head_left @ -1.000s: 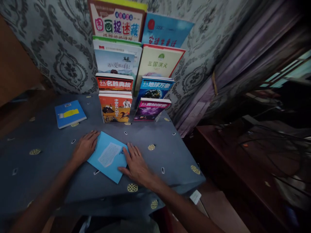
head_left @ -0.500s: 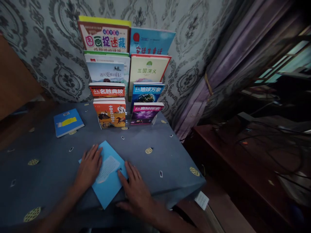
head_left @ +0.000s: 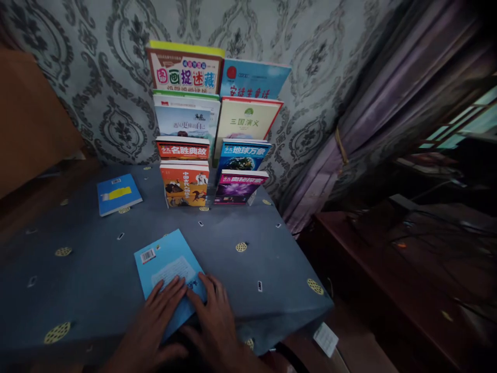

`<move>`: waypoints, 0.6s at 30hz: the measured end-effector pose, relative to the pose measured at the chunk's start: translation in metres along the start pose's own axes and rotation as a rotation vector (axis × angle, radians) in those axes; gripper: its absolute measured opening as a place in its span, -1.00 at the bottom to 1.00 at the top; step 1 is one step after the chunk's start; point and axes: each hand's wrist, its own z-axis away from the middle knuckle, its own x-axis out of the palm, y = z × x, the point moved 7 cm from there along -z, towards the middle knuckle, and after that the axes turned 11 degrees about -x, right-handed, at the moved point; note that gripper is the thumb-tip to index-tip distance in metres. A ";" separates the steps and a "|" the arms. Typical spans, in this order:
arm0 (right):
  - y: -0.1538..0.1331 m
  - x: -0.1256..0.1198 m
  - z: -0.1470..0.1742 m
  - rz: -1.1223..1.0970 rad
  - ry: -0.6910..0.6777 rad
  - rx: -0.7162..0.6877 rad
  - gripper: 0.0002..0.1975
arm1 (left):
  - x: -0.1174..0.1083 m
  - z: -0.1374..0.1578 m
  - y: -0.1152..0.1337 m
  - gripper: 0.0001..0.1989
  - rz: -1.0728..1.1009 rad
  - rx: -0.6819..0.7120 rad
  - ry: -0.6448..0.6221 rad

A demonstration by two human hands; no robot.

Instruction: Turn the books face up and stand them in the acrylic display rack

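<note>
A light-blue book [head_left: 165, 269] lies on the cloth-covered table near its front edge, a barcode and a pale text patch showing on its upper face. Across its lower part rests my left hand [head_left: 161, 313], fingers stretched out flat over the text patch. My right hand [head_left: 213, 311] touches the book's right edge with its fingertips, its fingers partly spread and the thumb pointing left below. The two hands nearly meet on the cover, and they hide the book's lower end.
Upright books in two tiered columns, among them an orange book [head_left: 185, 184] and a purple one [head_left: 240, 187], stand at the back by the patterned wall. Another blue book [head_left: 119, 194] lies at left. Beyond the tablecloth's [head_left: 279, 259] right edge are a dark red cabinet [head_left: 349, 259] and a tied curtain [head_left: 310, 176].
My left hand has slid from the book's upper left down to its lower part, uncovering the barcode. My right hand stays by the right edge. The view has shifted slightly.
</note>
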 end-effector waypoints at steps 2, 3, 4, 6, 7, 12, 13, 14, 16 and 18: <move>-0.001 0.001 0.001 -0.015 0.024 -0.014 -0.27 | 0.000 0.006 -0.003 0.15 0.009 0.030 -0.087; -0.002 0.001 0.001 -0.020 0.032 -0.029 -0.29 | 0.000 0.008 -0.006 0.12 -0.003 0.021 -0.107; -0.003 0.002 0.002 -0.022 0.038 -0.044 -0.33 | 0.000 0.011 -0.010 0.03 -0.023 0.005 -0.109; -0.005 0.002 0.002 -0.021 0.061 -0.076 -0.40 | -0.001 0.014 -0.015 -0.12 -0.051 -0.028 -0.088; -0.006 0.002 0.002 -0.021 0.078 -0.092 -0.44 | -0.003 0.015 -0.015 -0.15 -0.050 -0.030 -0.076; -0.009 -0.006 0.001 -0.088 0.178 -0.187 -0.57 | -0.031 0.017 -0.015 -0.06 0.006 -0.023 -0.064; -0.008 -0.010 -0.001 -0.119 0.199 -0.210 -0.60 | -0.039 0.017 -0.016 -0.06 0.021 -0.013 -0.067; -0.006 -0.014 -0.004 -0.159 0.216 -0.236 -0.63 | -0.047 0.016 -0.016 -0.07 0.041 -0.002 -0.070; 0.000 -0.024 -0.013 -0.271 0.241 -0.276 -0.67 | -0.061 0.012 -0.019 -0.15 0.100 0.014 -0.073; 0.009 -0.035 -0.028 -0.426 0.277 -0.295 -0.72 | -0.075 0.003 -0.026 -0.31 0.163 -0.035 -0.039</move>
